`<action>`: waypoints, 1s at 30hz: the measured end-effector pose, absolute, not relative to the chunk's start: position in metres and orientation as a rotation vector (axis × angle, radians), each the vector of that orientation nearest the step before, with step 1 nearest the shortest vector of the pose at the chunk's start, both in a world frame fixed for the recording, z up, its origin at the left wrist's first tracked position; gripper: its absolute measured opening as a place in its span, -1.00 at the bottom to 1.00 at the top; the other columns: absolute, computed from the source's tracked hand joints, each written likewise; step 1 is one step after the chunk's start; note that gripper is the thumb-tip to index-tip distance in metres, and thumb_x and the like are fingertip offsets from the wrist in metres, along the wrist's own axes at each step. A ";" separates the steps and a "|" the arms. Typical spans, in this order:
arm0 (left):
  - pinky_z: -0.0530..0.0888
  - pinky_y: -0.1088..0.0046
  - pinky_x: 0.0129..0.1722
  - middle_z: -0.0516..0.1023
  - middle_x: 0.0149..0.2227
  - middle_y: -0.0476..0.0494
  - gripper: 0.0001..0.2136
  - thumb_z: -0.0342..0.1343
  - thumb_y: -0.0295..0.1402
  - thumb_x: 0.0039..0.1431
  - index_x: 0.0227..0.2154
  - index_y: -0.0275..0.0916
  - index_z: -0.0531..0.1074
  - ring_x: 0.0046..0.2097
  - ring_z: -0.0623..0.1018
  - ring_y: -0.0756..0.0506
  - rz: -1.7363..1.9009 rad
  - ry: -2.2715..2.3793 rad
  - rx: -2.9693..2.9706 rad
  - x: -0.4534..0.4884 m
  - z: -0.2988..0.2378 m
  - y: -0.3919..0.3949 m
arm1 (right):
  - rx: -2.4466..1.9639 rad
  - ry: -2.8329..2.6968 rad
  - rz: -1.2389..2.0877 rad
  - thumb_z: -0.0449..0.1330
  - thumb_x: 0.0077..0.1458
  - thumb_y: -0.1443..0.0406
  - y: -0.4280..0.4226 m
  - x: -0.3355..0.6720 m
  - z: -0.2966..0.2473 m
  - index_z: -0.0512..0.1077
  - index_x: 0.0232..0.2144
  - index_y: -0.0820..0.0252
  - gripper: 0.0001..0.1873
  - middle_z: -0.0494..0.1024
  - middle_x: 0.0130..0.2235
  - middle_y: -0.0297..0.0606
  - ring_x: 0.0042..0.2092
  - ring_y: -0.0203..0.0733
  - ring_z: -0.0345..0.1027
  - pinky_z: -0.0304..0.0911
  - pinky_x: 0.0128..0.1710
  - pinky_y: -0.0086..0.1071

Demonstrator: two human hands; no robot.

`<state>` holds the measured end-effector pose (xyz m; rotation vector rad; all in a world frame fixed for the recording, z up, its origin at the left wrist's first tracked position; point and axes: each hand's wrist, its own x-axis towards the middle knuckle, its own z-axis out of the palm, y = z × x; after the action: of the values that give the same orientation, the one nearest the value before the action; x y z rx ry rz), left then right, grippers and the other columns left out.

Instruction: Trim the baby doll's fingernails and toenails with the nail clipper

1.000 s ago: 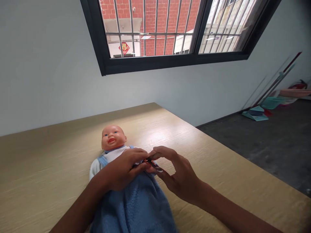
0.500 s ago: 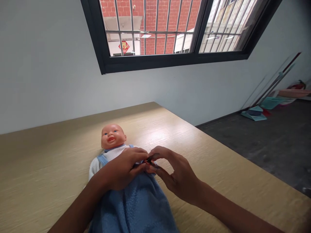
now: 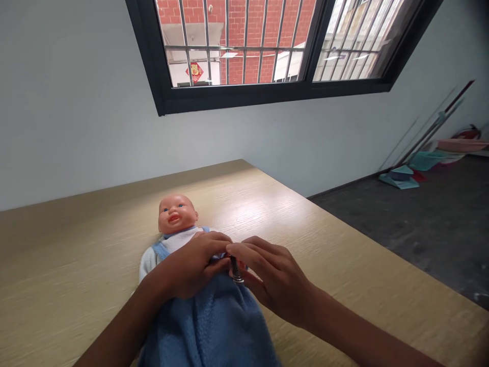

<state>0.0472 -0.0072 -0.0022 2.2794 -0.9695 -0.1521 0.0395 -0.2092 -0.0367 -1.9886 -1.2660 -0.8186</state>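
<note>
A baby doll (image 3: 176, 216) lies face up on a wooden table (image 3: 344, 265), wrapped from the chest down in a blue blanket (image 3: 214, 326). My left hand (image 3: 193, 265) is closed on the blanket's upper edge at the doll's chest. My right hand (image 3: 273, 278) meets it there, its fingers pinched on a small dark metal clip (image 3: 236, 269) that stands upright against the blanket edge. The doll's arms are hidden under my hands and the blanket.
The table's right edge runs diagonally, with dark floor (image 3: 420, 224) beyond it. Brooms and a teal dustpan (image 3: 401, 178) lean at the far right wall. A barred window (image 3: 267, 46) sits above in the grey wall.
My right hand has turned and closed in over the blanket edge; the clip, held flat between the fingertips before, now stands upright. The left hand stays put.
</note>
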 end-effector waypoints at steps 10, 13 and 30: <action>0.41 0.37 -0.06 0.52 -0.17 -0.08 -0.78 -0.06 -0.34 0.43 -0.26 -0.23 0.46 -0.13 0.50 -0.08 -0.137 -0.970 2.236 0.049 -0.001 -0.008 | -1.734 -0.786 -0.676 0.17 0.28 0.30 -0.209 0.037 -0.041 0.23 0.08 0.01 -0.65 0.58 -0.12 -0.28 -0.29 -0.25 0.56 0.50 -0.40 -0.42; 0.41 0.38 -0.04 0.51 -0.12 -0.09 -0.79 -0.08 -0.33 0.45 -0.19 -0.22 0.46 -0.11 0.50 -0.07 -0.111 -0.923 2.211 0.048 -0.001 -0.009 | -1.593 -0.551 -0.576 0.23 0.22 0.27 -0.205 0.035 -0.041 0.19 0.10 0.02 -0.55 0.58 -0.12 -0.27 -0.28 -0.23 0.58 0.56 -0.34 -0.37; 0.46 0.37 -0.11 0.52 -0.19 -0.09 -0.80 -0.05 -0.37 0.43 -0.19 -0.18 0.50 -0.17 0.51 -0.05 -0.022 -0.941 2.184 0.047 -0.006 -0.009 | -1.916 -0.912 -0.985 0.16 0.22 0.43 -0.203 0.027 -0.047 0.34 -0.08 0.18 -0.78 0.62 -0.25 -0.25 -0.27 -0.22 0.55 0.44 -0.28 -0.38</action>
<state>0.0469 -0.0088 -0.0063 2.1839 -0.9411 -0.0225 0.0266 -0.2028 -0.0469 -1.9159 -0.9117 -0.9852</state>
